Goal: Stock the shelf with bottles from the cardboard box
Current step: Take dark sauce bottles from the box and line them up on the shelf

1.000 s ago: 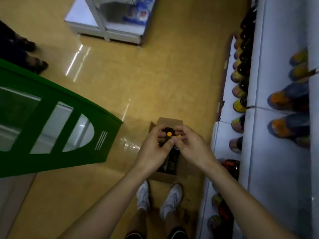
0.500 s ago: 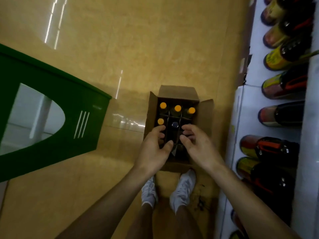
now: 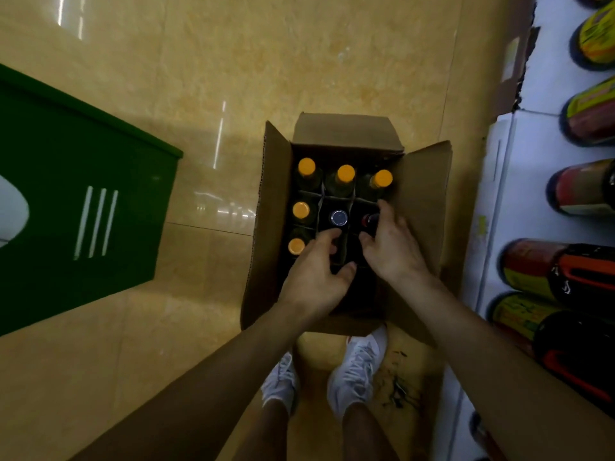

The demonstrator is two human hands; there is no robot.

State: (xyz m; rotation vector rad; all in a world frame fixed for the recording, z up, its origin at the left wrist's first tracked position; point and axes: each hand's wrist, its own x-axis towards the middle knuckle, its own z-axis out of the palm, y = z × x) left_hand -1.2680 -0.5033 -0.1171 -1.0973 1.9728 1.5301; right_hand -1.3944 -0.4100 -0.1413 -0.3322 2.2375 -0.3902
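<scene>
Bottles stand upright in the cardboard box (image 3: 426,207) on the floor. My right hand (image 3: 389,247) curls loosely around the dark-capped bottle (image 3: 370,219) at its 11 o'clock; my left hand (image 3: 316,274), fingers spread, hangs just below the silver-capped bottle (image 3: 338,217).

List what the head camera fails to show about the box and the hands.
- Nearest cells of the cardboard box: covered by the left hand and right hand.
- Right hand's grip on the dark-capped bottle: fingers hide it.
- Bottle labels in the box: too dark.
- Shelf: cut off by the right edge.
</scene>
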